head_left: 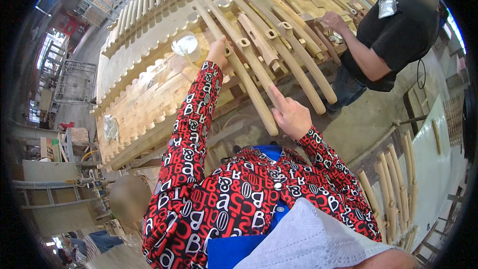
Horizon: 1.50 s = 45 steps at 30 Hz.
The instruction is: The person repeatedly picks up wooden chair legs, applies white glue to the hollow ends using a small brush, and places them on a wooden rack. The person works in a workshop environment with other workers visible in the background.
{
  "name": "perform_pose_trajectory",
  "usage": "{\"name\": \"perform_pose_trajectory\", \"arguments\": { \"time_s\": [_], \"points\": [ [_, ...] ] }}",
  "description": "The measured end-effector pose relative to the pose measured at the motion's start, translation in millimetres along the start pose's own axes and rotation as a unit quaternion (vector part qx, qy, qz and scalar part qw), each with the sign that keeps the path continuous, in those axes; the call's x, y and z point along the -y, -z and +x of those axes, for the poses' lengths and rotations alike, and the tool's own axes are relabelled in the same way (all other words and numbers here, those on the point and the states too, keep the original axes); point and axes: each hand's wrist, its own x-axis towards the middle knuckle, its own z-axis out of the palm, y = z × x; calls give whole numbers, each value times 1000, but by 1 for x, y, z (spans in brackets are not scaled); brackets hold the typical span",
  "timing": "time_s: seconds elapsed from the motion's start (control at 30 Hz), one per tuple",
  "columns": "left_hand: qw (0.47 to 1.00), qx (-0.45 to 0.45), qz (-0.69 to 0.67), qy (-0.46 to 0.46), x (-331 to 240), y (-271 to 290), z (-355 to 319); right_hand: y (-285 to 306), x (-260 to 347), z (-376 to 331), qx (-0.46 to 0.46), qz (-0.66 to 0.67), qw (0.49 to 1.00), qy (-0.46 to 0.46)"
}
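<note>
Several long, slightly curved wooden posts with oval slots lie side by side over the table's near edge. My left hand (217,52) is closed around the leftmost post (251,89) near its slot, and its fingers are partly hidden. My right hand (292,118) is over the near end of the second post (256,67), index finger stretched along it and the other fingers curled round. That end is covered by the hand. Further right lie another long post (294,65) and a shorter, thicker slotted piece (258,41).
A white bucket (186,47) stands on the table left of my left hand, among scalloped wooden rails (144,72). A clear plastic bag (110,128) lies at the left. A co-worker in black (393,35) works at the right. More posts (396,184) lean behind my right side.
</note>
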Motion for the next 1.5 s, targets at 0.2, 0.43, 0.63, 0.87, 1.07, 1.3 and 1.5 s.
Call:
{"name": "perform_pose_trajectory", "arguments": {
  "time_s": [0.2, 0.43, 0.63, 0.87, 1.07, 1.3, 1.5],
  "points": [
    [999, 27, 32, -8, -9, -4, -10, 14, -2, -4, -22, 23, 999, 19],
    [950, 118, 160, -242, 2, 16, -101, 46, 17, 14, -147, 46, 984, 95],
    [704, 66, 473, -526, -9, 98, -163, 35, 69, 60, -85, 121, 982, 115],
    [640, -51, 625, -445, -25, 175, -163, -7, 129, 170, -76, 67, 987, 122],
    [626, -11, 629, -461, -11, 192, -158, -39, 138, 191, -133, 59, 983, 109],
    [595, 26, 643, -482, -15, 196, -154, 5, 56, 93, -162, -94, 966, -175],
    [579, 30, 651, -490, -15, 193, -150, -16, 33, 58, -118, -49, 971, -203]
  ]
}}
